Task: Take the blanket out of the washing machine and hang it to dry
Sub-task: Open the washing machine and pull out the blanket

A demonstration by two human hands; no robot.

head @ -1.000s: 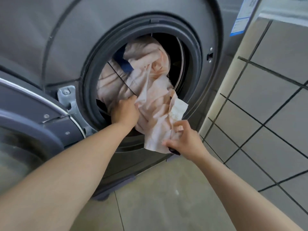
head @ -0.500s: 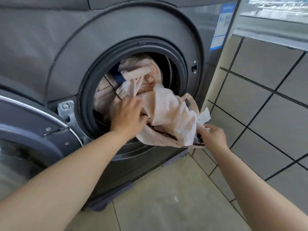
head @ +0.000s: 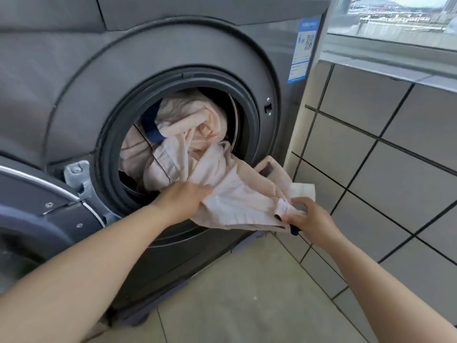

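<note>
Pale pink blanket (head: 197, 154) spilled from washing machine (head: 173, 53) drum at frame centre, over the lower door rim. Left hand (head: 183, 199) clutched its middle folds; right hand (head: 306, 216), lower right, pinched a bunched edge.

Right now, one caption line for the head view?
Both hands, left hand and right hand, pull a pale pink blanket partway out of the grey washing machine.
</note>
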